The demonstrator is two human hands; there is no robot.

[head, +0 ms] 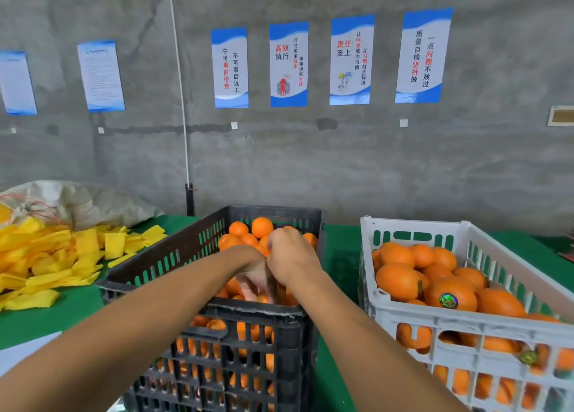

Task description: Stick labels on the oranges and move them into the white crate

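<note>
Head view: both hands, left hand [253, 279] and right hand [290, 256], meet over the black crate [174, 256] of oranges [261, 226]; grips unclear. White crate [419, 313] holds labelled oranges [450, 293].

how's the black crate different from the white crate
The black crate is dark and sits in the middle with both hands over it; the white crate is pale, to its right, with no hand near it. An orange in the white crate shows a round label; none shows in the black one. Both are slotted plastic holding oranges.
</note>
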